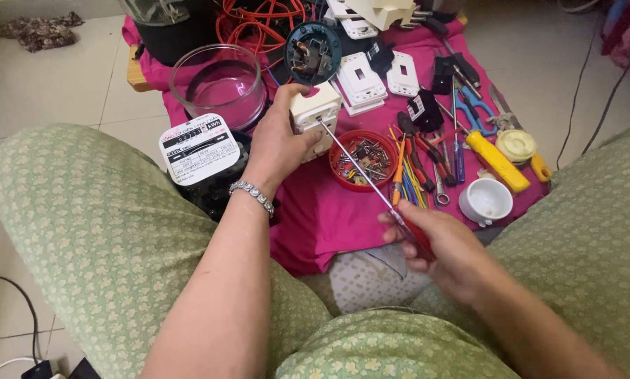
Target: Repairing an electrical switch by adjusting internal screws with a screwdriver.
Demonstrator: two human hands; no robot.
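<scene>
Fingers [294, 98] of the left hand [276, 144] clamped around a small cream socket block [316, 116], held up above the pink cloth [315, 210] with its face turned toward the wearer. Just left of that hand: a clear glass bowl [220, 81] and, nearer the knee, an electric meter [199, 149] with a white label plate. Behind the block, a round teal fitting [313, 52] with its insides exposed, and a tangle of orange cable [259, 21]. Moving right — a long screwdriver [360, 172], thin shaft running diagonally from the block's face down and right to a red handle, tip touching the block. Long axis thus up-left to down-right, block up and left of the driving hand. Under the shaft, a red dish [343, 140] of screws and small metal parts; beside it loose pliers and drivers [417, 161]. Fingers of the right hand [434, 245] closed around the red handle, low and close to the body — well apart from the block, joined to it only by the shaft. Farther right, white switch plates [381, 77], a yellow-handled tool [497, 160], a small white cup [485, 201].
</scene>
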